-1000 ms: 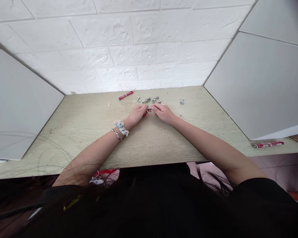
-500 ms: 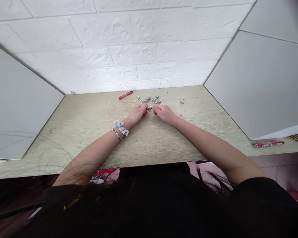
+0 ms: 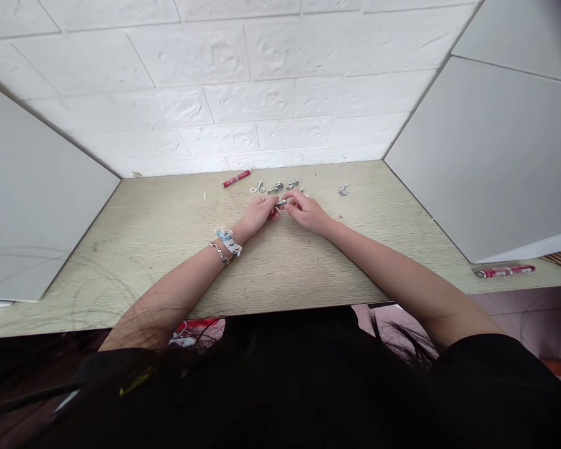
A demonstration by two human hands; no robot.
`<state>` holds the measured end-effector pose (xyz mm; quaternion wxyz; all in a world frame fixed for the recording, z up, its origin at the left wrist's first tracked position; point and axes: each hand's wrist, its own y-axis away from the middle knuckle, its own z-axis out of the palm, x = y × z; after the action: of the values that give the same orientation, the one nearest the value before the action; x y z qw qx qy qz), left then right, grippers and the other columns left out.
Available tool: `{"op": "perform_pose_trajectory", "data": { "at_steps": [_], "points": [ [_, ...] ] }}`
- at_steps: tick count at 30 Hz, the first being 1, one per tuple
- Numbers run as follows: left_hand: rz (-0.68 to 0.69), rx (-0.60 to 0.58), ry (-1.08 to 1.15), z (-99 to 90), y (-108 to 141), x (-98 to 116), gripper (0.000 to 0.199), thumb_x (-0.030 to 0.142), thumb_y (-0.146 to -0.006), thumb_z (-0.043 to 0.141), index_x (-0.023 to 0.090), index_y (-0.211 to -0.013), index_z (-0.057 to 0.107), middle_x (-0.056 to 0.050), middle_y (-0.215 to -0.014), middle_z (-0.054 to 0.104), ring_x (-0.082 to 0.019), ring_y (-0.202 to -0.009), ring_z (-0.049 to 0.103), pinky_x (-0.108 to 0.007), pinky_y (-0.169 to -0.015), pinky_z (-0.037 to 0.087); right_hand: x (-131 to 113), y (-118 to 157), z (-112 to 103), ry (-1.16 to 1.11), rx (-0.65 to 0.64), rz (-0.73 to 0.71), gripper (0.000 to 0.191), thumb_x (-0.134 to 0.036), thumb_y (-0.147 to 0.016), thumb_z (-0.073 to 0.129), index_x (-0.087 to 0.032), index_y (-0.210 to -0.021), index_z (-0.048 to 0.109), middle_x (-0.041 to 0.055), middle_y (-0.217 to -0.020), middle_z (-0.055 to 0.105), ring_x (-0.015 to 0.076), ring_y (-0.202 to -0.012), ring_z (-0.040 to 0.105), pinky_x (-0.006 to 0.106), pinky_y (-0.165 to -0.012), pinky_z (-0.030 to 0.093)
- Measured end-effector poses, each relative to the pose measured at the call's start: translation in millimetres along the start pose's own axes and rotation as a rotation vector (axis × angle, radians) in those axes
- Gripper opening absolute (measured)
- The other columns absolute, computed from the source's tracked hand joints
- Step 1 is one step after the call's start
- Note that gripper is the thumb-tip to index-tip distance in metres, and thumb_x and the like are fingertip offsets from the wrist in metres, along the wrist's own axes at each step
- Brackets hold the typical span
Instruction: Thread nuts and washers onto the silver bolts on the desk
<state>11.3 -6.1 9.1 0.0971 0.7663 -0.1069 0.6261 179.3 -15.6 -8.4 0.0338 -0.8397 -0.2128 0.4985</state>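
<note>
A small silver bolt [image 3: 281, 203] is held between my two hands, just above the tabletop. My left hand [image 3: 260, 212] pinches one end of it, thumb and fingers closed. At the other end, the fingers of my right hand [image 3: 303, 210] are curled around the tip, where a nut or head seems to sit; the detail is too small to make out. Just beyond my fingers lie loose bolts [image 3: 277, 187] with washers and nuts, partly hidden by my right hand. A washer [image 3: 253, 190] rests flat at the left of this group.
A red tube [image 3: 236, 179] lies near the white brick wall [image 3: 229, 118]. Another bolt with a washer [image 3: 343, 189] stands apart on the right. A second red tube [image 3: 505, 271] lies by the table's right front edge. Grey panels [image 3: 505, 149] flank the wooden table [image 3: 280, 268].
My right hand's thumb and forefinger have shifted and spread a little at the bolt's end, the forefinger lifting higher. My left hand keeps its place.
</note>
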Motion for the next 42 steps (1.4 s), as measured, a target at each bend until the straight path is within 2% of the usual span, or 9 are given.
{"op": "perform_pose_trajectory", "data": {
  "at_steps": [5,9,17,20,24,30,34,37,42],
  "points": [
    [0.001,-0.006,0.001,-0.4,-0.4,-0.7,0.032,0.027,-0.086,0.048,0.016,-0.057,0.054,0.001,-0.052,0.055,-0.008,-0.051,0.049,-0.019,-0.056,0.041,-0.4,-1.1,0.3,0.026,0.012,0.009,0.022,-0.038,-0.088,0.045,-0.019,-0.093,0.055,0.0004,-0.072,0.061,0.0152,-0.068,0.052,0.028,-0.069,0.04],
    [0.004,-0.006,0.006,-0.4,-0.8,-1.9,0.034,0.029,-0.086,0.049,0.016,-0.054,0.051,0.001,-0.054,0.056,-0.008,-0.052,0.05,-0.019,-0.057,0.041,-1.3,-1.8,-1.0,-0.017,0.017,0.061,0.035,-0.044,-0.094,0.034,-0.019,-0.077,0.053,-0.0006,-0.061,0.052,0.0139,-0.063,0.05,0.028,-0.068,0.039],
    [-0.003,0.003,0.018,-0.3,-2.9,-3.3,0.036,0.029,-0.085,0.05,0.016,-0.052,0.048,0.001,-0.051,0.054,-0.008,-0.051,0.05,-0.019,-0.055,0.04,-2.7,-2.4,-0.8,-0.035,0.019,0.081,0.027,-0.038,-0.08,0.059,-0.02,-0.099,0.05,-0.006,-0.063,0.053,0.0126,-0.061,0.047,0.027,-0.064,0.035],
    [-0.001,-0.002,0.027,-0.7,-3.3,-4.7,0.032,0.029,-0.085,0.049,0.016,-0.056,0.053,0.001,-0.052,0.054,-0.007,-0.051,0.05,-0.019,-0.056,0.041,-1.9,-2.6,-0.7,-0.04,0.01,0.078,0.021,-0.04,-0.085,0.053,-0.019,-0.09,0.052,-0.0044,-0.063,0.051,0.0128,-0.062,0.047,0.027,-0.066,0.036],
    [-0.007,-0.011,0.031,-1.1,-4.3,-6.6,0.032,0.031,-0.084,0.051,0.015,-0.057,0.053,0.001,-0.057,0.057,-0.007,-0.053,0.051,-0.018,-0.057,0.043,-0.8,-2.6,-1.2,-0.093,0.022,0.102,0.033,-0.045,-0.093,0.038,-0.019,-0.075,0.048,-0.0032,-0.06,0.047,0.0121,-0.059,0.045,0.027,-0.064,0.036],
    [-0.008,0.0,0.017,0.5,-2.8,-2.9,0.033,0.028,-0.085,0.049,0.016,-0.054,0.049,0.002,-0.052,0.054,-0.007,-0.05,0.049,-0.018,-0.055,0.041,-2.0,-2.3,-1.0,-0.063,0.02,0.083,0.026,-0.041,-0.081,0.057,-0.02,-0.097,0.052,-0.0061,-0.061,0.048,0.012,-0.06,0.044,0.026,-0.063,0.033],
    [-0.008,-0.001,0.035,0.4,-2.5,-3.3,0.033,0.027,-0.085,0.049,0.016,-0.054,0.05,0.001,-0.054,0.055,-0.007,-0.051,0.05,-0.018,-0.055,0.041,-2.5,-3.2,-1.2,-0.039,0.007,0.071,0.026,-0.044,-0.086,0.047,-0.018,-0.082,0.053,-0.0035,-0.061,0.048,0.0122,-0.061,0.042,0.027,-0.064,0.032],
    [0.001,-0.012,0.056,-0.4,-3.3,-5.5,0.033,0.028,-0.084,0.05,0.015,-0.054,0.05,0.001,-0.058,0.057,-0.006,-0.052,0.051,-0.018,-0.056,0.042,-3.4,-3.3,-1.7,-0.056,0.03,0.068,0.035,-0.046,-0.089,0.038,-0.019,-0.068,0.045,-0.0023,-0.06,0.043,0.0122,-0.062,0.041,0.028,-0.063,0.031],
    [0.015,-0.01,0.043,-0.7,-3.5,-5.9,0.031,0.03,-0.083,0.051,0.015,-0.055,0.052,0.001,-0.058,0.057,-0.007,-0.052,0.05,-0.018,-0.056,0.042,-5.9,-1.3,-2.3,-0.087,0.05,0.099,0.022,-0.042,-0.083,0.049,-0.02,-0.08,0.046,-0.0058,-0.057,0.042,0.0112,-0.057,0.038,0.027,-0.06,0.03]
  ]
}}
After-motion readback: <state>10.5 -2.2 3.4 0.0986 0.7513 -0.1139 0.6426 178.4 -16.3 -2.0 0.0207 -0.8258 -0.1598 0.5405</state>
